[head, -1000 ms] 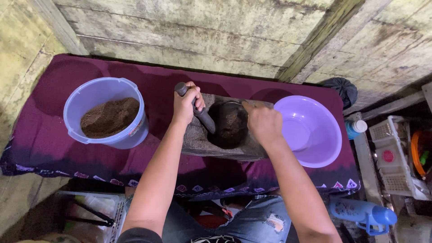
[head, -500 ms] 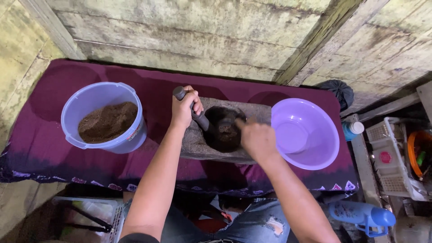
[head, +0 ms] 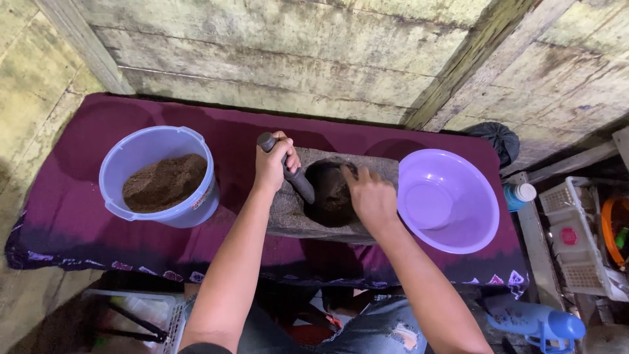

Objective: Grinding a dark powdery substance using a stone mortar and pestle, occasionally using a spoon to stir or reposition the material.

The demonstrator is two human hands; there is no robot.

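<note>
I saw left hand (head: 274,164) clenched on dark stone pestle (head: 288,172), long axis slanting down-right into grey stone mortar (head: 327,196), right hand (head: 370,196) open, fingers in its hollow

Red-white label (head: 204,196) on bucket (head: 157,141) side; red label (head: 569,236) on white basket (head: 576,262), rt.

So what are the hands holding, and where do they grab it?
The left hand grips the dark pestle by its upper handle. The right hand holds nothing; it rests on the stone mortar.

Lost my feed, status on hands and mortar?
Left hand gripping pestle. Right hand at stone mortar bowl. Nothing in the way.
</note>
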